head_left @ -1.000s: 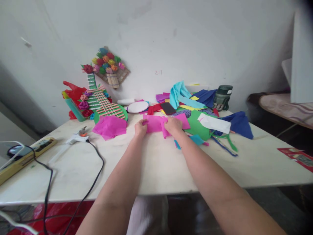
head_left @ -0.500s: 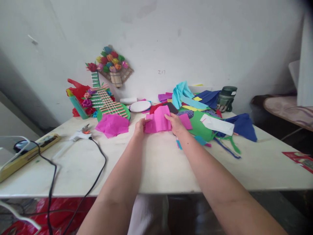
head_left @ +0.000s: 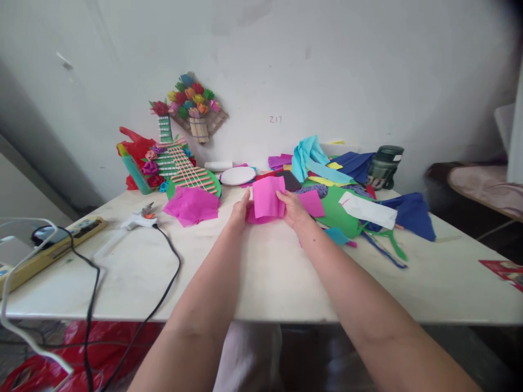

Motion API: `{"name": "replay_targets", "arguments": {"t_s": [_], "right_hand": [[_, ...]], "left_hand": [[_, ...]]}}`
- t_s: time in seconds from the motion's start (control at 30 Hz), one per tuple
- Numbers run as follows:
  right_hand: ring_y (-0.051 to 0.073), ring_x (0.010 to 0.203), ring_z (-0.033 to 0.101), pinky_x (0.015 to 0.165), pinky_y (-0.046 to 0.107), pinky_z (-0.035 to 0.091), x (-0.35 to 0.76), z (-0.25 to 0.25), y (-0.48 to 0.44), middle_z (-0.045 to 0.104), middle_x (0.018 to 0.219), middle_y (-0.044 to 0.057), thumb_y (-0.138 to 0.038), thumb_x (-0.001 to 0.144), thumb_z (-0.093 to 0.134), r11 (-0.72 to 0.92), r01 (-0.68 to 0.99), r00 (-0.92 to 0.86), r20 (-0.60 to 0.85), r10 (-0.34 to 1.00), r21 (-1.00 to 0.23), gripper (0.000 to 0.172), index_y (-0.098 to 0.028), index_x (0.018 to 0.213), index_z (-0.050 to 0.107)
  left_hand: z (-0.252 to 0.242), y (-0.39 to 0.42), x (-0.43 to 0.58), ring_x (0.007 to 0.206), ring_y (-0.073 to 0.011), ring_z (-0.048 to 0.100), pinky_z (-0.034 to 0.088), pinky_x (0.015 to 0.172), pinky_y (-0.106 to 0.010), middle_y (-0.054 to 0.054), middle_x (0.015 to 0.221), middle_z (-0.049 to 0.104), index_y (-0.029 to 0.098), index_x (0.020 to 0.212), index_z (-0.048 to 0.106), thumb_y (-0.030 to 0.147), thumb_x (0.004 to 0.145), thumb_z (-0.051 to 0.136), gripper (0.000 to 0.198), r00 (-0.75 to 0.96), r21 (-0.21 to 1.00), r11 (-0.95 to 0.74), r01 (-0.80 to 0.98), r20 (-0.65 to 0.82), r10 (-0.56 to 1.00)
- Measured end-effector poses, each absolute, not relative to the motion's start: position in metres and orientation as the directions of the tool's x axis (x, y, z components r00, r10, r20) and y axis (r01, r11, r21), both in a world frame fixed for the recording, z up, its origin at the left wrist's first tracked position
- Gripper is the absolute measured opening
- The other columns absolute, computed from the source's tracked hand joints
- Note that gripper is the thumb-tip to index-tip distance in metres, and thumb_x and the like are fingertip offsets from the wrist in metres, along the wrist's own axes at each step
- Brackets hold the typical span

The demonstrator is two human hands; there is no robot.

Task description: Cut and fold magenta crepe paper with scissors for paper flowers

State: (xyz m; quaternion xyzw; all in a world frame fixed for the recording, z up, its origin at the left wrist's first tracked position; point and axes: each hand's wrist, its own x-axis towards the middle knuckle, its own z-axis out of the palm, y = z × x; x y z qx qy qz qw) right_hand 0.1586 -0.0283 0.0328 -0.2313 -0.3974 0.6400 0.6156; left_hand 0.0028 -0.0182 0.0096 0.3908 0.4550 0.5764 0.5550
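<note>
A piece of pink crepe paper (head_left: 268, 197) is held up between my two hands over the middle of the table, folded over on itself. My right hand (head_left: 292, 208) pinches its right edge, thumb in front. At its lower left, my left hand (head_left: 241, 211) is closed on the paper with the thumb pointing up; the other fingers are mostly hidden. Another pink paper piece (head_left: 311, 203) lies just beyond my right hand. To the left rests a crumpled magenta paper sheet (head_left: 192, 207).
A glue gun (head_left: 141, 219) with a black cord and a power strip (head_left: 53, 247) are at the left. Behind stands a green guitar-shaped craft (head_left: 190, 177) with paper flowers. Coloured papers, a white strip (head_left: 368, 210) and a dark green bottle (head_left: 385, 167) lie or stand at the right.
The pink paper's left part has been folded over, so it looks narrower now. My left hand has turned thumb-up and moved slightly right. The whole view has shifted a little.
</note>
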Motion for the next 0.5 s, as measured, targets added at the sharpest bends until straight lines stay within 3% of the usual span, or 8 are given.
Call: {"name": "replay_targets", "arguments": {"t_s": [0.23, 0.5], "right_hand": [[0.017, 0.071, 0.066, 0.073, 0.031, 0.052, 0.153, 0.018, -0.018, 0.069, 0.067, -0.001, -0.018, 0.067, 0.064, 0.042, -0.500, -0.076, 0.092, 0.993, -0.865, 0.013, -0.018, 0.080, 0.062], [0.016, 0.060, 0.063, 0.063, 0.028, 0.050, 0.158, 0.001, -0.009, 0.064, 0.058, -0.002, -0.019, 0.062, 0.064, 0.022, -0.279, -0.014, 0.027, 1.000, -0.960, 0.009, -0.016, 0.070, 0.060]], "left_hand": [[0.009, -0.026, 0.005, 0.062, -0.0174, 0.060, 0.044, 0.057, -0.026, -0.006, 0.064, 0.066, 0.011, 0.067, 0.067, 0.043, 0.051, 0.080, 0.038, -0.068, 0.953, -0.112, -0.282, 0.097, 0.993], [0.005, -0.022, -0.001, 0.055, -0.0141, 0.056, 0.042, 0.054, -0.025, -0.004, 0.062, 0.065, 0.013, 0.064, 0.067, 0.042, 0.051, 0.079, 0.034, -0.154, 0.973, -0.150, -0.177, 0.123, 0.980]]}}
